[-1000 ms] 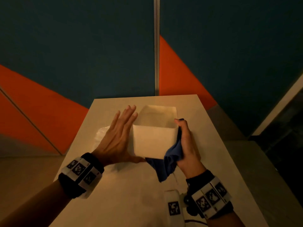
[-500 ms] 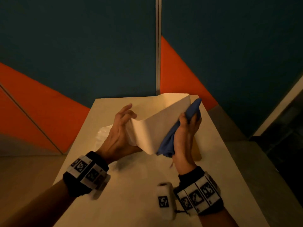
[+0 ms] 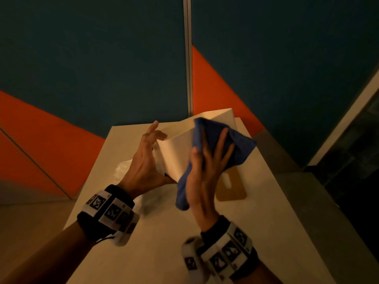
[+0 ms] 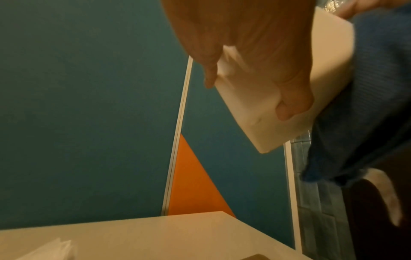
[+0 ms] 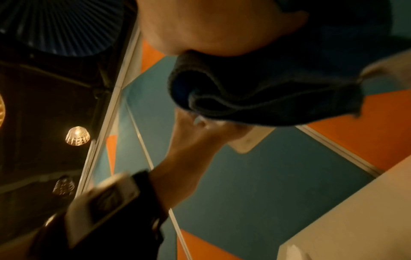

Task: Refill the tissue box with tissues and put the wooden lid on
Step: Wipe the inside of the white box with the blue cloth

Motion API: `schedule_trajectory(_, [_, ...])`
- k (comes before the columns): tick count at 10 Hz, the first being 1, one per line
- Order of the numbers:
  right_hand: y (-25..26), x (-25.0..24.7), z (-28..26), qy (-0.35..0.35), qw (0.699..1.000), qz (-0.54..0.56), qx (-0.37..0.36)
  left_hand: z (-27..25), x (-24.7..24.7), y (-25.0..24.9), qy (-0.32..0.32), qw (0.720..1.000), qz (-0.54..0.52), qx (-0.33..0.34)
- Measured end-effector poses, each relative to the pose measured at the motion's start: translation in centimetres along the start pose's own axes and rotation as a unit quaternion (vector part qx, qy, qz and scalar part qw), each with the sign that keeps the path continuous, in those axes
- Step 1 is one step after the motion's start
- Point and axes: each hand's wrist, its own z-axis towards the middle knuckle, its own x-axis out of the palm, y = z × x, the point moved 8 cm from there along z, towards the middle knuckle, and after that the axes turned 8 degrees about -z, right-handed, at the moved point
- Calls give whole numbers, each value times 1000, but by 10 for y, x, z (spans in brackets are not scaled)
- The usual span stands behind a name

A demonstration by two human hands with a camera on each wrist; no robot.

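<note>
Blue cloth (image 3: 235,148) against lifted tissue box (image 3: 176,152)

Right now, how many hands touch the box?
2. The left hand holds the box at its left side; the right hand presses a blue cloth on its right.

1. A pale table (image 3: 155,253) takes up the lower middle of the head view.
2. A blue cloth (image 3: 238,148), bunched and folded, is up above the table.
3. The wall (image 3: 92,58) behind is dark teal with orange wedges (image 3: 213,87) and a thin pale vertical strip (image 3: 187,54) between panels.
4. In the right wrist view, a lit hanging lamp (image 5: 77,136) glows against a dark ceiling; a second, dimmer one (image 5: 63,185) lower down may be a reflection.
</note>
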Motion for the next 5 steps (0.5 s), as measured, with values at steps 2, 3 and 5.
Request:
schedule_trajectory(2, [-51,-33,58,37,964,154,212,-6,-14,-4,13,992,82,96])
schedule_trajectory(3, [-55,-42,83,105,939,226,237,-8,-23,2,14,990,69,121])
schedule_trajectory(5, [-47,-23,77,196,928,224,223,6,-25,34,108,993,41,-30])
